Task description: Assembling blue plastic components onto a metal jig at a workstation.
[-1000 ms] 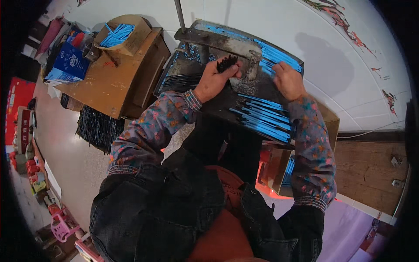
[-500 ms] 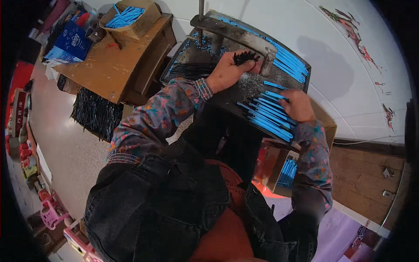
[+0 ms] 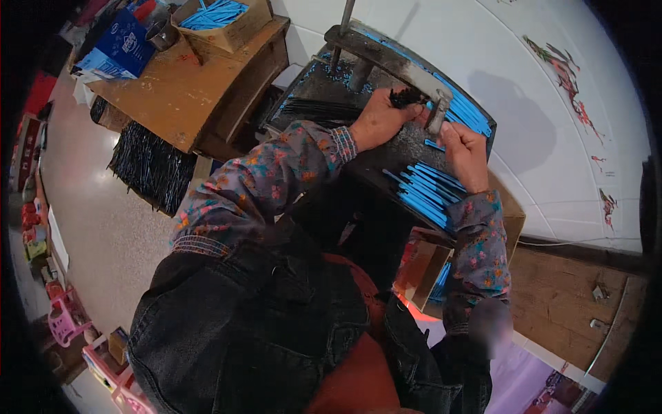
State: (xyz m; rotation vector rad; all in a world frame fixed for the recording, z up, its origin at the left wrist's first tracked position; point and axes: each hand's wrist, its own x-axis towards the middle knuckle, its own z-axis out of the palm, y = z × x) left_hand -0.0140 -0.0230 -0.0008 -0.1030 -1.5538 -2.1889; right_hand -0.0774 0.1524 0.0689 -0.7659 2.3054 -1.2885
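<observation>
My left hand (image 3: 380,121) is closed around a bundle of thin black strips (image 3: 407,99), their ends bunched above the thumb. Its fingertips are beside the upright metal head (image 3: 440,110) of a lever-like press. On the right of that head, my right hand (image 3: 467,157) is closed, thumb and fingers pinched together. A short length of blue strip (image 3: 434,145) sticks out to the left of these fingers; the rest is hidden. Just below lies a fanned pile of flat blue strips (image 3: 426,193) with dark ends, on the dark worktable (image 3: 369,155).
The press's metal bar (image 3: 376,52) crosses above the table. More blue strips (image 3: 472,117) lie along the far right edge, black strips (image 3: 321,109) at the left. A carton (image 3: 231,36) of blue strips stands on a wooden desk (image 3: 162,96). Below the table sits another box (image 3: 420,265).
My right hand has moved up and left from the blue pile to the press head. The view has shifted slightly; my left hand still holds the black bundle beside the press.
</observation>
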